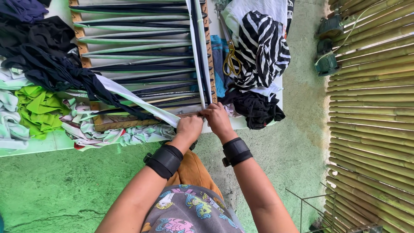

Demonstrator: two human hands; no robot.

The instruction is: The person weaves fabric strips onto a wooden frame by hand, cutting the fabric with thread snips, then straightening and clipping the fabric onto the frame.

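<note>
Both hands meet at the near corner of a wooden frame [129,123] strung with cloth strips: the left hand [189,128] is curled shut, pinching a white strip [142,103] that runs away toward ten o'clock, and the right hand [217,118] is closed too, its fingertips pressed on the frame's corner where another strip [197,56] runs up toward twelve o'clock. Yellow scissors [232,60] lie at one o'clock beside a striped black and white cloth [263,47], and green scraps [36,108] sit far off at nine o'clock.
</note>
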